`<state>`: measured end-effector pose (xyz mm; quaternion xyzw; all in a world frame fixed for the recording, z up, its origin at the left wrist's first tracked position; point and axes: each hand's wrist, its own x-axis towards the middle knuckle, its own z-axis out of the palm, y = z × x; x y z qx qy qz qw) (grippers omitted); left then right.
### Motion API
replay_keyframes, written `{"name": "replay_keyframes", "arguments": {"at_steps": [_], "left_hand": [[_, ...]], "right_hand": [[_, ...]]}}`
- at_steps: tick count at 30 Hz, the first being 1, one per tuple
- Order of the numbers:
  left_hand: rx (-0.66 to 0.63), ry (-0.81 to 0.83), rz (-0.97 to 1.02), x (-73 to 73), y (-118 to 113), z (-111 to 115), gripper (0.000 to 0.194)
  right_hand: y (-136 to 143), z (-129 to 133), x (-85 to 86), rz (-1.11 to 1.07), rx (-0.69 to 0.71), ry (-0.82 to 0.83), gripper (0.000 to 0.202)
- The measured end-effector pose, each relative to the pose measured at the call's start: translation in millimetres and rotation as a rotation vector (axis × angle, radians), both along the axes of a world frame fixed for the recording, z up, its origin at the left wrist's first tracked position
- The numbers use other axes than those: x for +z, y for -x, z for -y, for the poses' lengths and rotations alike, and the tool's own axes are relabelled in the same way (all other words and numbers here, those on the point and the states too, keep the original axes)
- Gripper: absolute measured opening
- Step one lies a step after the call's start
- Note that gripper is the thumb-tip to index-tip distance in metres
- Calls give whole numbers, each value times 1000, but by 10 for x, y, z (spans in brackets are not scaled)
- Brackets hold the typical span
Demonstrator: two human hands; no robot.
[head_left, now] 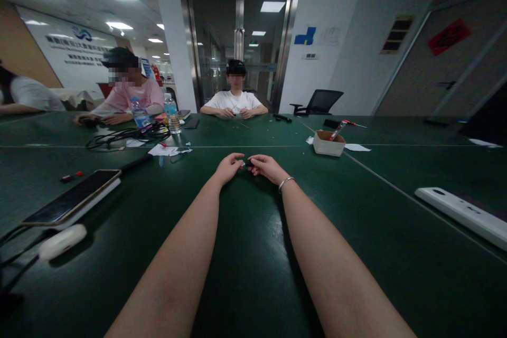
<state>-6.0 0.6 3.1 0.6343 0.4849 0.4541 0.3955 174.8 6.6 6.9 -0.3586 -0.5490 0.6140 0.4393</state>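
Both my hands meet above the green table, around a small black object with a shiny, silvery end. It is too small for me to tell its kind. My right hand, with a bangle at the wrist, pinches the black part between thumb and fingers. From the other side, the curved fingers and thumb of my left hand close at the silvery end. The fingertips partly cover the object.
At left lie a phone on a white block, a white rounded device and tangled black cables. Bottles stand beyond. A small box and a white power strip are at right. Across sits a person; others sit left.
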Motion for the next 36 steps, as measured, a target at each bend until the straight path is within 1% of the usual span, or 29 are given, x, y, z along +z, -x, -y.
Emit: {"name": "replay_keyframes", "arguments": {"at_steps": [2,5,7,9,13,18,21,28,33,36], "left_hand": [[12,8,15,8,-4,8,40],[-27,43,18,7,-6,8,34],[-38,13,9,-3,-4,1,35],[-14,-19,9,-11,0,-4,39],[-24,8,13,-7,3,4,34],[-12,1,28,2,8,15,40],[-30,-21,66,-1,15,10,39],[-64,-62,153,14,34,17,44],[-54,-73,181,26,33,31,41],[-42,-38,171,39,19,42,37]], "right_hand": [[-1,0,-2,0,3,-1,5],[4,4,2,5,-8,8,5],[6,7,7,6,-10,8,6],[6,8,9,5,-10,8,6],[-2,1,1,2,-1,4,6],[-6,-3,-4,4,2,-7,6],[-4,5,8,10,2,-4,7],[4,17,23,19,-13,6,5],[18,30,32,33,-18,0,9],[24,30,38,31,-23,6,11]]}}
